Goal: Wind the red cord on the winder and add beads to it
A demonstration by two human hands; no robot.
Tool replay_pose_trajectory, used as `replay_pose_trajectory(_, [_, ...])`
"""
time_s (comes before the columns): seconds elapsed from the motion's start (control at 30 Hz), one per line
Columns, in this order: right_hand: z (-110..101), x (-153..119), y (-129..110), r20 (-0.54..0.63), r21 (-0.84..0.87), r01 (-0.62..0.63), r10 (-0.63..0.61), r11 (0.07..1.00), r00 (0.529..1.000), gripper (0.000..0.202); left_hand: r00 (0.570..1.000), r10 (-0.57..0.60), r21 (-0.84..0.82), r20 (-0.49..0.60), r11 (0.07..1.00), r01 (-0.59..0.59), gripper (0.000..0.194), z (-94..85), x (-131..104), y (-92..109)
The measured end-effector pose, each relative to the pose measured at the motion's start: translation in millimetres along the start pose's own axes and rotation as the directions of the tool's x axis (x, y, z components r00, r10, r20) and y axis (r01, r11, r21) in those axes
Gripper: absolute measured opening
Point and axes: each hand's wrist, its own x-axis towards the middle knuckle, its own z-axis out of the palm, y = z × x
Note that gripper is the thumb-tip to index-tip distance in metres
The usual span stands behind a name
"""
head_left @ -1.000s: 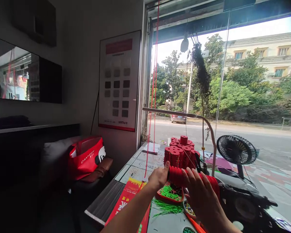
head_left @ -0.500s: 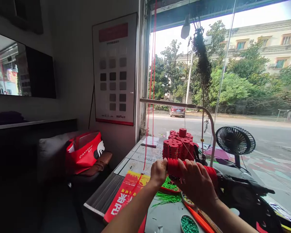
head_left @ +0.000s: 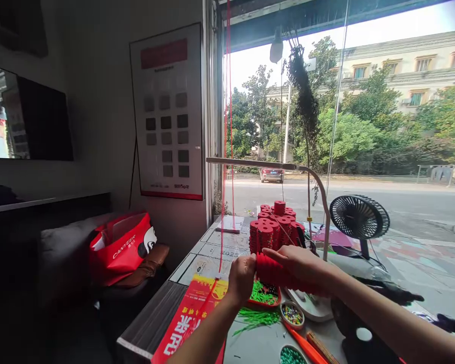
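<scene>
A long ribbed red roll point(head_left: 271, 275), looking like red discs or spools packed end to end, lies across both hands above the table. My left hand point(head_left: 242, 277) is closed in a fist at its left end, with the thumb side against the end. My right hand point(head_left: 301, 263) lies over the top and back of the roll, its index finger stretched toward the left end. The other right fingers are mostly hidden. Just behind stand several stacks of red spools point(head_left: 265, 236). Below the roll is a red tray point(head_left: 263, 304) of green pieces.
Bead bowls point(head_left: 291, 314), an orange tool point(head_left: 305, 345) and green strands point(head_left: 256, 321) lie on the near table. A curved lamp arm point(head_left: 326, 212) and a black fan point(head_left: 359, 217) stand at right. Red cords point(head_left: 222, 202) hang by the window; a red bag point(head_left: 123, 247) sits left.
My right hand has shifted from gripping around the roll's middle to lying along it, index finger extended leftward. The roll's right end has come away from the black equipment. The view has turned slightly right.
</scene>
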Motion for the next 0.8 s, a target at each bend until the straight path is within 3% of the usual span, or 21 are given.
replay_pose_trajectory(0.13, [44,-43,-13,-0.239,-0.188,-0.026,-0.02,0.982,0.971,0.058,0.991,-0.131,0.063,-0.005,0.989,0.131,0.058,-3.1,1,3])
replay_pose_trajectory(0.17, [56,-51,-13,-0.33,-0.249,0.0,-0.085,0.969,0.94,0.065,0.988,-0.155,0.08,-0.017,0.985,0.156,0.058,-3.2,1,5])
replay_pose_trajectory(0.2, [67,-56,-11,-0.451,-0.35,0.041,-0.207,0.936,0.868,0.066,0.985,-0.172,0.097,-0.031,0.98,0.174,0.057,-3.0,1,6])
replay_pose_trajectory(0.27, [80,-59,-7,-0.552,-0.463,0.056,-0.337,0.885,0.763,0.063,0.981,-0.183,0.123,-0.057,0.974,0.189,0.056,-1.9,2,7])
replay_pose_trajectory(0.3, [82,-59,-7,-0.565,-0.481,0.05,-0.354,0.875,0.745,0.061,0.982,-0.178,0.131,-0.064,0.974,0.185,0.055,-1.2,2,7])
replay_pose_trajectory(0.43, [56,-46,-13,-0.465,-0.39,0.012,-0.208,0.921,0.86,0.058,0.991,-0.122,0.134,-0.063,0.982,0.13,0.053,0.9,2,4])
replay_pose_trajectory(0.57, [18,-13,-7,-0.21,-0.257,0.018,-0.074,0.966,0.975,0.049,0.997,-0.048,0.117,-0.062,0.992,0.055,0.052,1.5,2,1])
replay_pose_trajectory(0.67, [2,19,12,-0.056,-0.155,0.072,-0.081,0.985,0.995,0.035,0.997,-0.001,0.105,-0.08,0.994,0.01,0.055,2.8,2,0])
replay_pose_trajectory(0.8, [-3,32,20,-0.122,-0.063,0.067,-0.074,0.996,0.99,0.026,0.996,0.03,0.062,-0.083,0.998,-0.025,0.056,4.7,2,-2])
